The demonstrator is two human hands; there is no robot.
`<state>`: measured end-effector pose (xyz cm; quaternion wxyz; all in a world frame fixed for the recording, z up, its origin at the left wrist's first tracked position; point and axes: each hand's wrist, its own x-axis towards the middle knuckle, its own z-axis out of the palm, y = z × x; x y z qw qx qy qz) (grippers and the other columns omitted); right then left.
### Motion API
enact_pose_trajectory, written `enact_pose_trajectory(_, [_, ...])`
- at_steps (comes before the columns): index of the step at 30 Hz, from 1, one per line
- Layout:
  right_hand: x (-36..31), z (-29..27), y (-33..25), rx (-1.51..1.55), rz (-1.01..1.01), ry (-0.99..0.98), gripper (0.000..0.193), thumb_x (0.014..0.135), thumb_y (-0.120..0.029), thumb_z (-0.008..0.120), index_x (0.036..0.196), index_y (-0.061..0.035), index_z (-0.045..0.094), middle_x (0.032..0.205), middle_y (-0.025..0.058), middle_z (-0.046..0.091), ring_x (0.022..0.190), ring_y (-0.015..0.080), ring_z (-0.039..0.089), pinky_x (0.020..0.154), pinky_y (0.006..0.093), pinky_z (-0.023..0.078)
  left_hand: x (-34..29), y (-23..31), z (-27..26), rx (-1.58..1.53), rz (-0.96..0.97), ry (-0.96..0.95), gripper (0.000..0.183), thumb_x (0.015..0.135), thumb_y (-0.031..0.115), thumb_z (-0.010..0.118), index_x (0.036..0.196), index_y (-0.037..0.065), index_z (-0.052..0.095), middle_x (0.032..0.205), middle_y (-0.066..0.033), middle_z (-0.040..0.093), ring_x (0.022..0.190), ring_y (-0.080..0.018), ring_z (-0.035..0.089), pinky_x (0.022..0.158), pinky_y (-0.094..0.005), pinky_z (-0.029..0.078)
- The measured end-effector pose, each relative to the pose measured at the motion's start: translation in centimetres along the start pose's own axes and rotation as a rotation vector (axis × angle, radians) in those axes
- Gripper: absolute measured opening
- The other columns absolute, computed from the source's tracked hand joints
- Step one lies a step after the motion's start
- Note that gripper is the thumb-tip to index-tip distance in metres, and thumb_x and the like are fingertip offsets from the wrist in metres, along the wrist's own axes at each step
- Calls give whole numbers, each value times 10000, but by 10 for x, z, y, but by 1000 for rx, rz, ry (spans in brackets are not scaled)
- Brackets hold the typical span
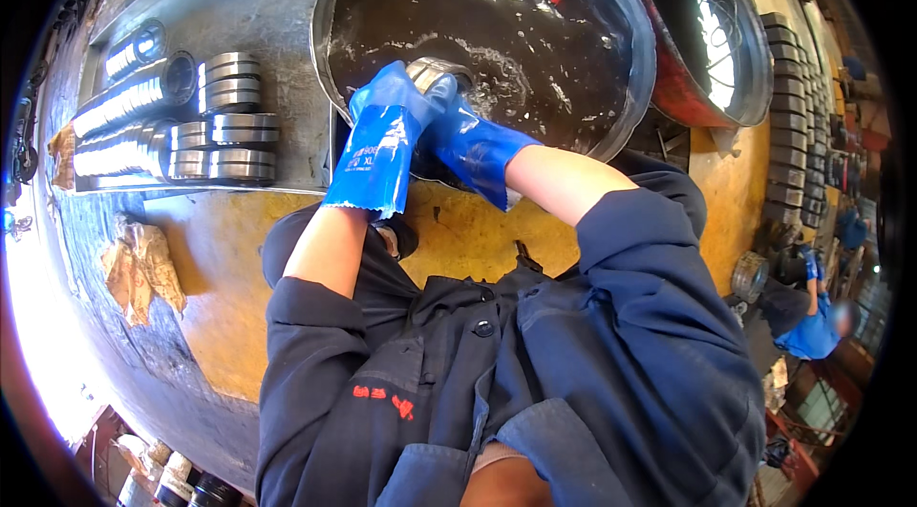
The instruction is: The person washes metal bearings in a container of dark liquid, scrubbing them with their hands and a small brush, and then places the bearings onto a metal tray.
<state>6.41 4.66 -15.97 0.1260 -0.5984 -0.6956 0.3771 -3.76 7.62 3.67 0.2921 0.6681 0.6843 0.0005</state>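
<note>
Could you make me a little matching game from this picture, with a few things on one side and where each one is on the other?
Things:
1. metal ring
2. stacked rings
3. red basin
4. crumpled rag

Places:
A. right of the big dark basin
B. on the yellow surface, far left
C. between both hands, over the dark liquid
D. on the grey tray at left

Pairs: 1-C, 2-D, 3-A, 4-B

Printed marking (364, 159): small pale lettering block on the blue glove cuff of the left hand (382, 120), just below the wrist. Red embroidered mark (384, 399): short row of red characters on the dark jacket chest, well below both hands. Crumpled brown wrapping paper (143, 268): lies on the tabletop (229, 258), left of and below the left hand. No screens or signs seen.
</note>
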Motion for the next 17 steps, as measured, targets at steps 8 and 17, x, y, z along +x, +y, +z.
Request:
enact_pose_trajectory(8, [-30, -69, -15, 840, 141, -486, 264, 947, -108, 658, 1180, -40, 762, 1116, 123, 761, 1030, 243, 675, 915, 335, 512, 5, -14, 5, -15, -24, 9, 746, 877, 640, 759, 1232, -15, 704, 1228, -294, 736, 1167, -463, 710, 1038, -490, 556])
enact_pose_trajectory(17, [-19, -40, -52, 426, 252, -104, 282, 1013, -144, 667, 1270, -41, 724, 1216, 179, 761, 1121, 260, 721, 936, 379, 568, 9, -26, 10, 51, -12, 46, 785, 889, 663, 746, 1292, -8, 679, 1252, -299, 729, 1196, -462, 701, 1050, -484, 550])
